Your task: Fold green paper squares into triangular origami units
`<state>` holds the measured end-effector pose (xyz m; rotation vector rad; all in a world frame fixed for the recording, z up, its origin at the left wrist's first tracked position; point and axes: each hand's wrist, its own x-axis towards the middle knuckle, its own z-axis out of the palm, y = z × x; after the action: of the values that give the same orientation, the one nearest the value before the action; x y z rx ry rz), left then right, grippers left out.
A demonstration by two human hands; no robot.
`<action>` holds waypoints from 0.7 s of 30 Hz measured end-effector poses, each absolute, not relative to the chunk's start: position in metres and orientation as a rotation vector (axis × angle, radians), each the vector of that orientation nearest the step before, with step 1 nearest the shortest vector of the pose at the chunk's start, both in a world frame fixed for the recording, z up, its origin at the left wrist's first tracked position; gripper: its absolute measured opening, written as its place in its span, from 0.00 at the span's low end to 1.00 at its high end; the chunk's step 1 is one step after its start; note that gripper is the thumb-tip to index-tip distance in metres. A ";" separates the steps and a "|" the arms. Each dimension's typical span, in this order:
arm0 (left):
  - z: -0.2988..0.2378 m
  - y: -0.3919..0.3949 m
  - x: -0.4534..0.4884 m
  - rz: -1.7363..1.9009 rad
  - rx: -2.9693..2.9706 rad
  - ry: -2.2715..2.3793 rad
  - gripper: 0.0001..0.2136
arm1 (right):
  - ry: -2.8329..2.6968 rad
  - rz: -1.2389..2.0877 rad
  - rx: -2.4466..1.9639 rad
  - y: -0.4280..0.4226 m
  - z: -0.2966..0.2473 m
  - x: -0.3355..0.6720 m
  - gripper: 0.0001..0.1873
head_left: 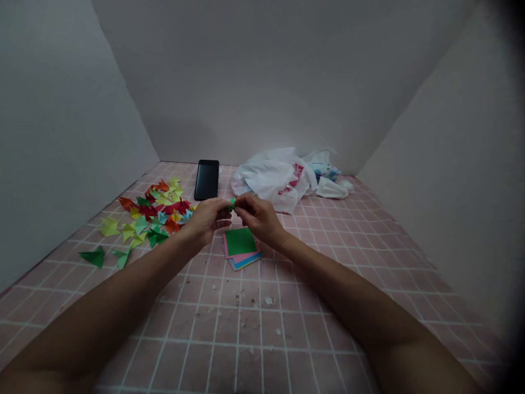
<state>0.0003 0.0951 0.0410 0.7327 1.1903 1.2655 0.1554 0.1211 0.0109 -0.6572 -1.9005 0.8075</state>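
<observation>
Grey walls [262,76] on three sides, and they frame a pink surface with white grid lines [307,339]. At the back slumps a crumpled white plastic bag with red print [266,175], contents hidden. Left hand [208,220] and right hand [261,220] meet just beyond a stack of square coloured paper [241,242], green on top, both pinching a small folded green paper piece [232,202]! A bit pokes upward; its long axis is too covered to tell.

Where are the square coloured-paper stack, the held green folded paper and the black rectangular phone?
Square coloured-paper stack [240,241], head view: on its green top sheet.
Held green folded paper [232,202], head view: on its visible upper part.
Black rectangular phone [206,180], head view: on its dark screen.
</observation>
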 end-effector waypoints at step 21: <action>0.041 0.089 0.011 1.184 0.549 1.227 0.09 | -1.974 0.539 -0.654 0.121 0.010 0.154 0.05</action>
<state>0.0112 0.0891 0.0410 0.5491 1.2272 1.1835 0.1536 0.1205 0.0096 -0.6536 -1.9744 0.5391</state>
